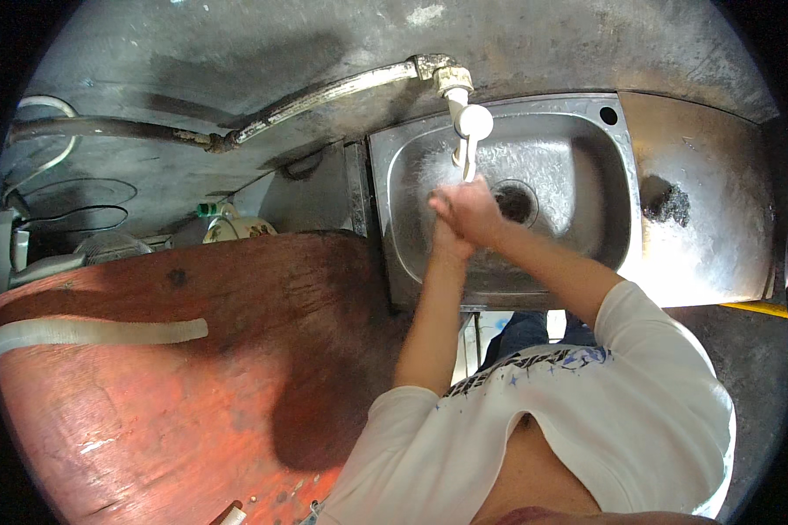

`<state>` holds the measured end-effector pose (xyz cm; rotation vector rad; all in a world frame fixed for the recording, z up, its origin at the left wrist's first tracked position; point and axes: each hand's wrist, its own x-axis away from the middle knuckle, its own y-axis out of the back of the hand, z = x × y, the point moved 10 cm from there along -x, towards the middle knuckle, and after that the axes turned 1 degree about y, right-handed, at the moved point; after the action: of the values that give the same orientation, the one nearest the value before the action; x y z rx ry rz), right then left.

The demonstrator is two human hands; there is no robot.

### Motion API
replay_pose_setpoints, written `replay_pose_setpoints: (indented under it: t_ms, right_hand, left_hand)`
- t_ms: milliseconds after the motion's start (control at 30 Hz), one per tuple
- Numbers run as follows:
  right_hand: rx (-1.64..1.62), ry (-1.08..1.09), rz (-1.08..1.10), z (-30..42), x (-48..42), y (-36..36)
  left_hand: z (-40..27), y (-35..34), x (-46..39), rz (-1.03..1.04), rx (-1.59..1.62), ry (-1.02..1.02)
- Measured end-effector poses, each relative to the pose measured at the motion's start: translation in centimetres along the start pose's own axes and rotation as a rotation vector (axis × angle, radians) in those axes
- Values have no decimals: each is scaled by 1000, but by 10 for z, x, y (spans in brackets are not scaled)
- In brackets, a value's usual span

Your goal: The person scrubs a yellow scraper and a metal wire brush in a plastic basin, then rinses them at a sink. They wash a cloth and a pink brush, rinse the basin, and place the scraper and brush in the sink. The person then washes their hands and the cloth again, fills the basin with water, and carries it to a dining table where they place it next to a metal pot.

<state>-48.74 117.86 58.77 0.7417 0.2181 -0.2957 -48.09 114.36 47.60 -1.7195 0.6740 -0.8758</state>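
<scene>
Both of my hands are together over the stainless steel sink basin (420, 154), just below the white tap (474, 123). My right hand (469, 207) lies on top, its fingers curled over my left hand (454, 244). Most of the left hand's fingers are hidden under the right. The hands are slightly blurred, and I see no object in either. Water droplets and splashes show on the basin wall around the spout. Beside the right hand lies the dark round drain (513, 202), partly covered by it.
A steel drainboard (709, 177) adjoins the sink on the right. To the left stands a worn reddish surface (190, 394) with a ribbed translucent hose (105, 333) on it. A metal pipe (328, 92) runs along the wall to the tap. Behind the red surface sits a green-capped container (236, 228).
</scene>
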Motion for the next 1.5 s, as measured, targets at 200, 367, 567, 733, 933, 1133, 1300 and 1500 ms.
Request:
replay_pose_setpoints:
  t_ms: [200, 367, 567, 733, 933, 1133, 1300, 1500]
  right_hand:
    - [-157, -457, 214, -121, -24, -6]
    - [-814, -630, 68, -161, 4, -28]
    - [-1288, -466, 234, -107, -4, -19]
    - [-1101, -361, 25, -106, -15, 15]
    - [-685, -360, -148, -124, 26, 87]
    - [-839, -505, 86, -60, 119, 171]
    - [-790, -861, 612, -42, 249, 183]
    - [-581, -1654, 1, -197, 473, 151]
  left_hand:
    - [-36, 10, 33, -639, -458, -105]
    - [-44, 3, 32, -631, -424, -90]
    - [-49, 14, 23, -512, -627, -178]
    - [-73, 8, 28, -624, -521, -267]
    - [-80, -7, 21, -618, -564, -279]
    - [-96, 12, 8, -546, -1136, -320]
    - [-85, 83, -5, -495, -1713, -178]
    - [-74, 49, 29, -1019, -1317, -128]
